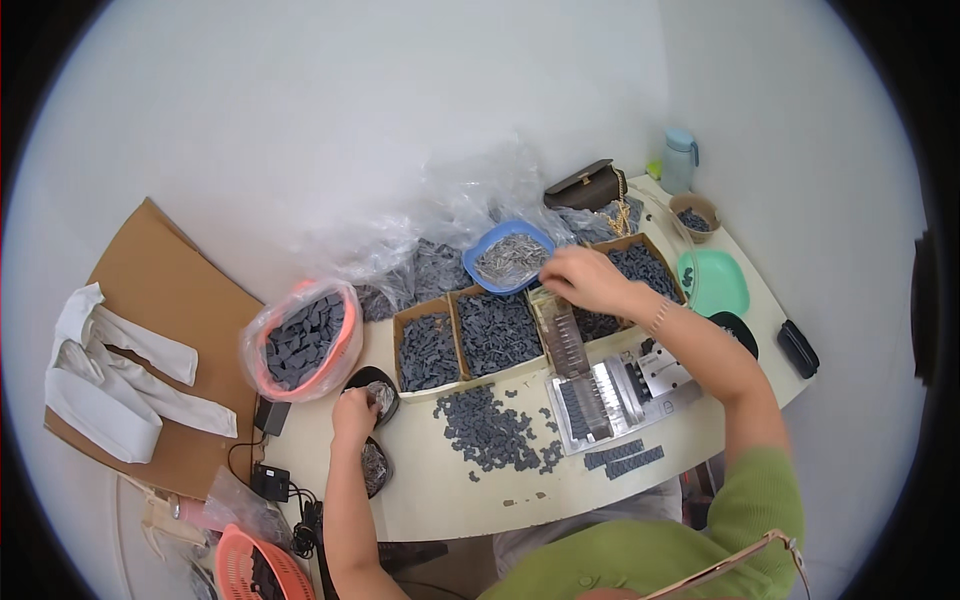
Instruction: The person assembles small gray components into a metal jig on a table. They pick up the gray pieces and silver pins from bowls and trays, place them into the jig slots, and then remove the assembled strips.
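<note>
Blue basin [508, 231] of metal pins [510, 262] seems placed for reach: right hand [583, 277] is held beside it, left hand [353, 414] at a black dish [371, 375] leftward; finger closure cannot be told.

White cloth [100, 405] on brown cardboard [160, 265]; dark handbag [583, 188] near light-blue bottle [679, 167].

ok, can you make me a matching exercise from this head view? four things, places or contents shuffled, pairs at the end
Things:
1. Left hand
2. Right hand
3. Blue tray
4. White cloth

Places or contents:
A. Lying on brown cardboard
B. At the far end of the clear ridged holder
C. At a small black dish
D. Filled with thin silvery pieces

Pairs: 1-C, 2-B, 3-D, 4-A
</note>
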A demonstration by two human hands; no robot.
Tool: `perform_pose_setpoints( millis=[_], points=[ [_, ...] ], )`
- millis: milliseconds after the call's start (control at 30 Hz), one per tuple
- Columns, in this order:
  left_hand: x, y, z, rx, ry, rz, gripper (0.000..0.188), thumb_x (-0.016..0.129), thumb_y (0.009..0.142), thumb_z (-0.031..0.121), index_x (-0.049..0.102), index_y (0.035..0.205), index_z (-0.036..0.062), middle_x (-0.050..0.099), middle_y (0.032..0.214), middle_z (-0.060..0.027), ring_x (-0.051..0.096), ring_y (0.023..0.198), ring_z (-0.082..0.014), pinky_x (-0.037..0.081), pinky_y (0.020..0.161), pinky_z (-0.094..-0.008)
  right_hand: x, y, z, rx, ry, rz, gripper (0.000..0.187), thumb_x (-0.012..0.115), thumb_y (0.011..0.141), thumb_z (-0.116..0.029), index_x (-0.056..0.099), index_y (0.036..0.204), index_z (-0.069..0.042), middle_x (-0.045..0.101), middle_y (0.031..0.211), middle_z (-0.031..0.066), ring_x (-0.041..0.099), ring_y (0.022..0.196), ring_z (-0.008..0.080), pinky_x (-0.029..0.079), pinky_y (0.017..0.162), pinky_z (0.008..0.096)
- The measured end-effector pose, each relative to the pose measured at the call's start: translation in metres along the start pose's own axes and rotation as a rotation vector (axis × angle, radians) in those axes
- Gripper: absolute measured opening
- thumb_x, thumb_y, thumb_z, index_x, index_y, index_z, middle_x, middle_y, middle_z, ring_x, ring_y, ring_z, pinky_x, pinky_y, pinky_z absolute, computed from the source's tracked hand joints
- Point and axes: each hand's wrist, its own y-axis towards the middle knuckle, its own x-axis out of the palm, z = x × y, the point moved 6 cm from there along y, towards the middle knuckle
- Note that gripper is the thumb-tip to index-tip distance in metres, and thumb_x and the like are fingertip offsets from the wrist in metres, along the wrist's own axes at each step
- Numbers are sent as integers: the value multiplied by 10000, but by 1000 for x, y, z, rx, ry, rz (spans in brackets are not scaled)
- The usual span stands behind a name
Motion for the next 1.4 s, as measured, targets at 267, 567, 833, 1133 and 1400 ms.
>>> perform_pose_setpoints(
  millis=[267,567,833,1133,1400],
  points=[
    [-14,-6,-4,1,-95,19,87,709,716,106,652,750,50,654,789,-157,637,780,-351,500,700,-444,96,84,51,298,-185,-420,201,701,728,-226,707,831,-55,689,862,165,662,839,331,524,744,413],
    [-29,-17,15,-1,-160,234,72,638,772,93,622,767,22,626,763,-159,625,711,-316,492,644,-400,101,86,56,217,-187,-435,169,649,716,-179,708,804,-47,683,851,181,657,827,349,520,751,425],
    [54,-69,224,221,-1328,-501,50,634,853,-1,606,893,-9,690,912,-90,630,805,-105,509,707,-232,79,67,75,256,-308,-118,160,653,740,-199,704,817,-69,671,891,180,649,865,316,515,789,422],
    [27,-96,292,719,-564,228,104,721,681,54,680,775,75,633,908,-15,561,859,-226,415,722,-352,10,12,19,265,326,-90,174,587,811,-172,636,841,-8,663,840,189,649,801,325,507,725,396],
    [24,-119,299,798,-383,260,249,714,729,147,693,957,50,612,1020,-82,555,937,-272,420,775,-387,39,-109,-46,-122,-60,-273,129,587,771,-130,591,791,-2,618,821,152,631,781,325,518,685,410]
  ],
)
